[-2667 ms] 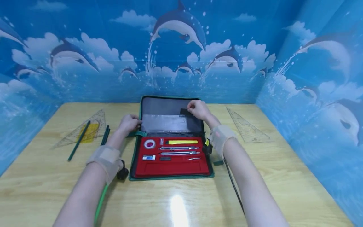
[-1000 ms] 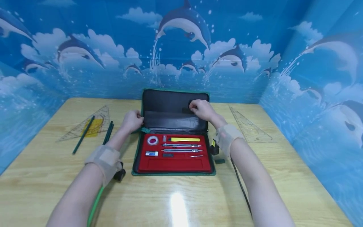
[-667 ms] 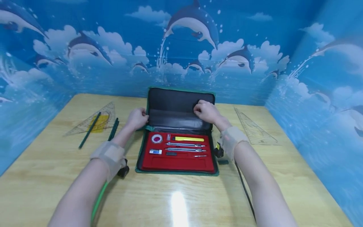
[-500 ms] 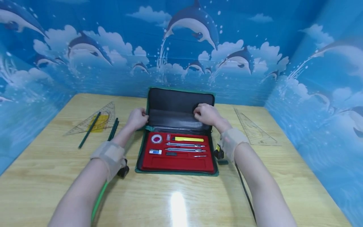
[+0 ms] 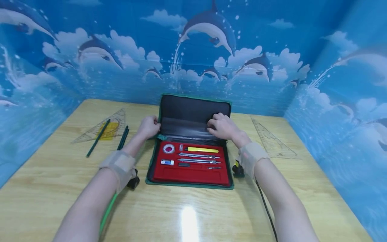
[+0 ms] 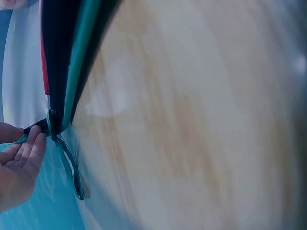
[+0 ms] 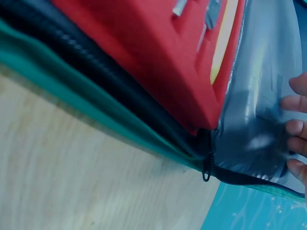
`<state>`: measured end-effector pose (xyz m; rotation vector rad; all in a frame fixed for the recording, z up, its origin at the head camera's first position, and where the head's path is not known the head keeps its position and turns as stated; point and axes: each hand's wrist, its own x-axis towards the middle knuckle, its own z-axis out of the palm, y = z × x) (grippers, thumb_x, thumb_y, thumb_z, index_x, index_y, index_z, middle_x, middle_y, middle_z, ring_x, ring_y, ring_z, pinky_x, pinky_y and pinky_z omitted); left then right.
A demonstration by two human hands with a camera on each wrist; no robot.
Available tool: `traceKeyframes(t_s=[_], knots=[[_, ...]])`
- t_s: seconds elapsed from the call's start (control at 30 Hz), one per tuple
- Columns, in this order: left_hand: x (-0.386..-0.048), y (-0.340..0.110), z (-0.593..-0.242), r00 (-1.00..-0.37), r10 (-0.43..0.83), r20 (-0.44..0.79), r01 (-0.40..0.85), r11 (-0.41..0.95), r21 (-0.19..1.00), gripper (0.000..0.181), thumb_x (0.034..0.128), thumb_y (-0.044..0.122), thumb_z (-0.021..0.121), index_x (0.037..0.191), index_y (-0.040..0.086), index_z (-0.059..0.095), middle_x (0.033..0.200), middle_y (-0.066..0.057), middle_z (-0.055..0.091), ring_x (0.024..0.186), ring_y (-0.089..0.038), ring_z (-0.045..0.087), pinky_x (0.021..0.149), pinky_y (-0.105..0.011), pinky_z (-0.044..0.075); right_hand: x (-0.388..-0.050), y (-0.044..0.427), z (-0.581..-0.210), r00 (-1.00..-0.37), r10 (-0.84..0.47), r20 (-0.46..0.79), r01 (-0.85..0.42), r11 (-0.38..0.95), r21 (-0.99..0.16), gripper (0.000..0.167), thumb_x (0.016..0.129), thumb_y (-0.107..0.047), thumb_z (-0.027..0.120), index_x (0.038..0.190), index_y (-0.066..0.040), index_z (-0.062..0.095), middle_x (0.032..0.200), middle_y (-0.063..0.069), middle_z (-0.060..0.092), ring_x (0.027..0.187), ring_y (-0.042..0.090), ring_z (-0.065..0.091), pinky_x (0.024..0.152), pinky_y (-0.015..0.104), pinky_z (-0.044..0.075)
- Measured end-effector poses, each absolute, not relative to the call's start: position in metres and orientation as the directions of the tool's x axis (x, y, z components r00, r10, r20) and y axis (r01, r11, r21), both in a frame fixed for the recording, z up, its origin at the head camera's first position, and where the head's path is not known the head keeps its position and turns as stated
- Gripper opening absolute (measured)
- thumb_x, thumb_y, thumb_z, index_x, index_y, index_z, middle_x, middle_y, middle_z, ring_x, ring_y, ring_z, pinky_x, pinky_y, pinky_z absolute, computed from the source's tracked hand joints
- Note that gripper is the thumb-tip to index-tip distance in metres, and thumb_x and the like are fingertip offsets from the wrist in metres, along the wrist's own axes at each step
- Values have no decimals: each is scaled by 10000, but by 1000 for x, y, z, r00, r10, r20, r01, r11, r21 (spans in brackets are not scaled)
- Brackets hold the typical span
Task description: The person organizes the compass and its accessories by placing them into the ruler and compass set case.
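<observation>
One left hand (image 5: pixel 149 127), fingers clamped on green-trimmed black zippered case (image 5: pixel 190 107), right hand (image 5: pixel 222 126) over clear plastic pocket (image 5: pixel 183 126), fingers apart

A person's left hand (image 6: pixel 20 170) pinches the edge of a green-trimmed black fabric case (image 6: pixel 79 52) beside a looped green strap (image 6: pixel 78 188) and pale wood-grain tabletop (image 6: pixel 177 124).
</observation>
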<state>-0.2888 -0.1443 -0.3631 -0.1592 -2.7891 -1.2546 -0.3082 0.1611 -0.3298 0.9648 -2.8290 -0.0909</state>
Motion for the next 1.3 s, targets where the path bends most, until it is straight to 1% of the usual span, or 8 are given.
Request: traceKeyframes(t_s=[0.17, 0.3, 0.43, 0.57, 0.77, 0.93, 1.13, 1.3], knots=[[-290, -144, -364, -992, 61, 114, 125, 655, 746, 227, 920, 33, 464, 1071, -130, 509, 909, -226, 587, 860, -342, 622, 717, -380, 451, -304, 163, -337, -792, -590, 154, -585, 807, 81, 289, 914, -315, 559, 1100, -104, 626, 1019, 87, 498, 940, 265, 409, 815, 411, 343], [-290, -142, -363, -991, 71, 116, 134, 659, 740, 225, 920, 36, 467, 1061, -133, 513, 887, -217, 589, 854, -344, 622, 721, -381, 450, -298, 166, -341, -784, -562, 265, -573, 818, 39, 312, 905, -268, 581, 1145, -69, 598, 1075, 115, 517, 1001, 284, 424, 861, 432, 344], [-288, -142, -364, -989, 72, 131, 145, 667, 731, 203, 914, 29, 472, 1025, -133, 524, 842, -207, 599, 824, -346, 625, 698, -378, 449, -293, 178, -342, -773, -501, 390, -562, 826, -52, 290, 888, -195, 613, 1126, -30, 604, 1074, 140, 542, 1001, 300, 460, 873, 433, 365], [-287, -143, -363, -989, 76, 127, 145, 671, 727, 217, 920, 33, 460, 1043, -136, 521, 847, -215, 604, 830, -351, 616, 711, -398, 450, -291, 206, -340, -819, -374, 435, -481, 860, -167, 292, 869, -152, 631, 1104, 20, 602, 1050, 176, 559, 1011, 333, 479, 889, 447, 370], [-288, -142, -362, -989, 91, 114, 145, 685, 714, 262, 927, 48, 447, 1089, -149, 506, 886, -235, 605, 853, -361, 613, 747, -427, 453, -286, 268, -341, -927, -118, 356, -253, 898, -359, 378, 895, -172, 591, 1192, 56, 541, 1108, 226, 542, 1069, 368, 455, 917, 490, 346], [-288, -144, -362, -988, 82, 130, 150, 700, 698, 254, 918, 52, 449, 1067, -140, 525, 872, -233, 617, 843, -356, 615, 731, -425, 454, -280, 311, -344, -960, -12, 278, -134, 895, -425, 405, 929, -187, 543, 1231, 80, 499, 1146, 260, 502, 1082, 393, 442, 907, 520, 348], [-289, -143, -362, -990, 81, 115, 139, 698, 703, 248, 924, 73, 462, 1052, -129, 528, 883, -233, 610, 847, -350, 620, 691, -393, 453, -271, 339, -354, -970, -7, 244, -105, 913, -394, 370, 949, -178, 496, 1155, 127, 535, 1107, 298, 528, 1062, 425, 447, 916, 535, 336], [-289, -141, -362, -992, 75, 99, 123, 685, 718, 233, 939, 89, 475, 1028, -120, 528, 901, -252, 606, 848, -351, 620, 644, -352, 446, -266, 333, -360, -977, -73, 199, -146, 914, -380, 336, 953, -168, 486, 1122, 110, 569, 1117, 287, 544, 1089, 426, 438, 939, 539, 324]])
